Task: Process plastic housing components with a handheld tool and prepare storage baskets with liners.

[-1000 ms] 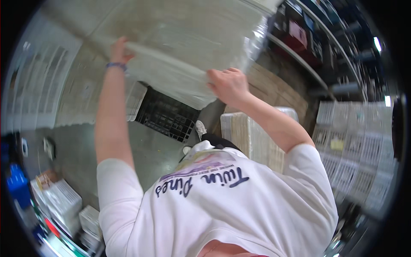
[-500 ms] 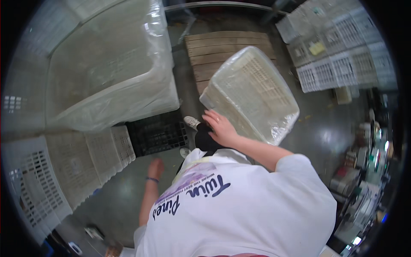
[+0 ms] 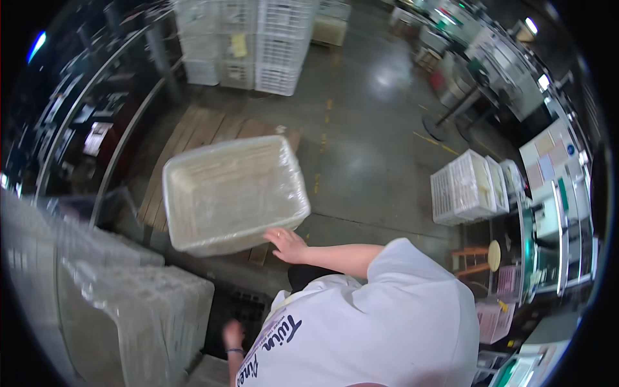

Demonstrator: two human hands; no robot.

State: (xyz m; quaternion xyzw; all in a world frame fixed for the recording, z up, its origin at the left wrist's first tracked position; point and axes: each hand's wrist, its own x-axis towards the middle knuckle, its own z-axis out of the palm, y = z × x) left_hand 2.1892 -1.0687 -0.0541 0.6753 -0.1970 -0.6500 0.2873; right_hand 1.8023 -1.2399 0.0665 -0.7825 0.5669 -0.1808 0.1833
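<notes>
A large whitish basket-like crate (image 3: pixel 235 200) lined with clear plastic film stands over the wooden pallet, its inside facing up. My right hand (image 3: pixel 288 245) is at its near right corner, fingers stretched toward the film-covered side. Whether the fingertips press on it I cannot make out. Low down, my left hand (image 3: pixel 233 334) hangs near a black crate (image 3: pixel 242 309), smeared by motion and its fingers unclear. Nothing shows in it.
Film-wrapped crates (image 3: pixel 161 309) are at the lower left. The wooden pallet (image 3: pixel 193 129) lies under the lined crate. Stacked white crates (image 3: pixel 277 51) rise beyond it. A metal rail (image 3: pixel 122 151) runs at left. More white crates (image 3: pixel 461 187), a stool (image 3: pixel 493 255) and workbenches are at right.
My view has swung to the right. The lined crate now sits left of my right hand, its long side across my view. My right hand remains by the crate; my left stays low.
</notes>
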